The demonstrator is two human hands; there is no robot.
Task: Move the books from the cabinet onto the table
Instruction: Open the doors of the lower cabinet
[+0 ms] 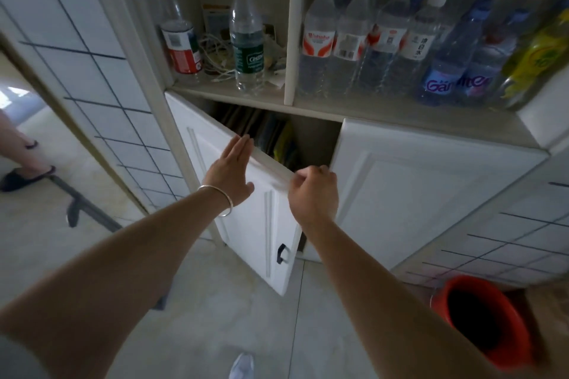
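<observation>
Several books (271, 135) stand upright and leaning in the dim lower compartment of the cabinet (311, 110), seen only through the gap above the left door (246, 212), which is swung partly out; their spines look brown, dark and yellow, and how many there are cannot be told. The right hand (312, 193) is at the top edge of that door near its free corner, its grip narrow, fingers curled and pinching the edge. The left hand (231, 172) lies flat against the door's front face just beside the same edge, its grip wide, fingers straight and together, holding nothing; a thin metal bangle (220, 201) circles that wrist. A small dark handle (281, 253) sits low on the open door. The right door (425, 193) is closed. On the open shelf above, the left bay holds a bottle with a red cap (177, 24), a clear bottle with a green label (248, 36) and a tangle of white cable (215, 55); the right bay is packed with water bottles (385, 39) standing close together. A red bucket (483, 320) stands on the tiled floor (246, 317) at lower right. At far left, another person's leg and dark slipper (21, 176) show.
</observation>
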